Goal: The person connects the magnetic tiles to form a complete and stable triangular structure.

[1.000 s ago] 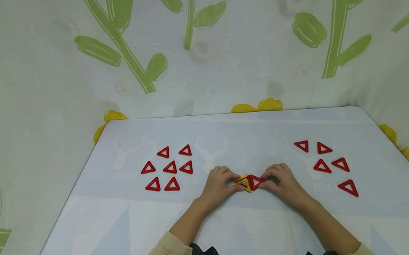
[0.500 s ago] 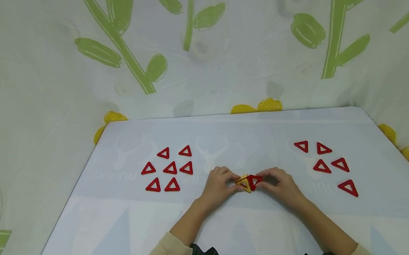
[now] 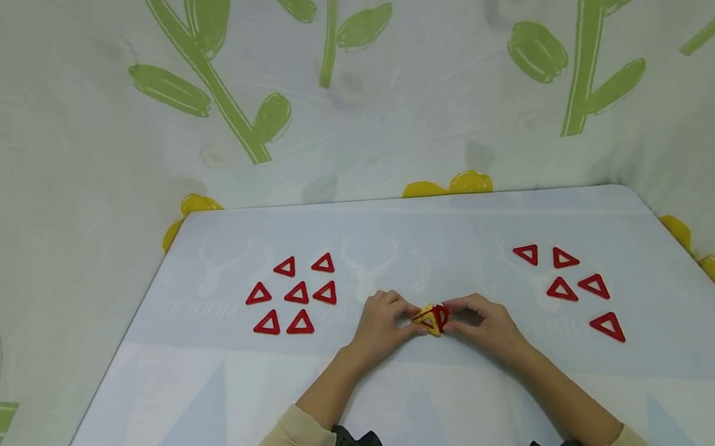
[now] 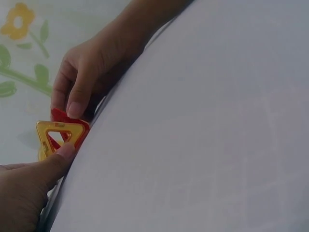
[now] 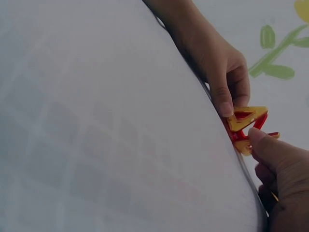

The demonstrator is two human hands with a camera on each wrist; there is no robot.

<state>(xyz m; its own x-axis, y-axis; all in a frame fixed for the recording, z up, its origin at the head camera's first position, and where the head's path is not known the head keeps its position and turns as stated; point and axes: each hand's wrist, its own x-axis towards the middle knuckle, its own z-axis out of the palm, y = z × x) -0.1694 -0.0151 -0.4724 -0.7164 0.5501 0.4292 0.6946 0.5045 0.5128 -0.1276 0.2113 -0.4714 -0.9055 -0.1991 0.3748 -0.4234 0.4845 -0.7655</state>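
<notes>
My left hand [image 3: 381,325] pinches a yellow triangular magnetic tile [image 4: 60,126] between thumb and fingers at the middle of the table. More yellow shows behind it in both wrist views. Against its right side stands a red triangular magnetic tile [image 3: 438,316], tilted up and pinched by my right hand [image 3: 488,323]. In the left wrist view the red tile lies behind the yellow one, partly covered by it. The right wrist view has red and yellow edges meeting at an angle in the small cluster. Fingertips hide part of the tiles.
Several red triangular tiles [image 3: 267,332] lie flat and spaced apart on the left of the white table [image 3: 434,238]. Another loose group of red tiles [image 3: 620,329] lies to the right. A leaf-patterned curtain [image 3: 425,126] surrounds the table's far and side edges.
My right hand has shifted slightly left, and the red tile in it has tilted up toward the yellow ones. The left hand and the loose tiles have stayed in place.
</notes>
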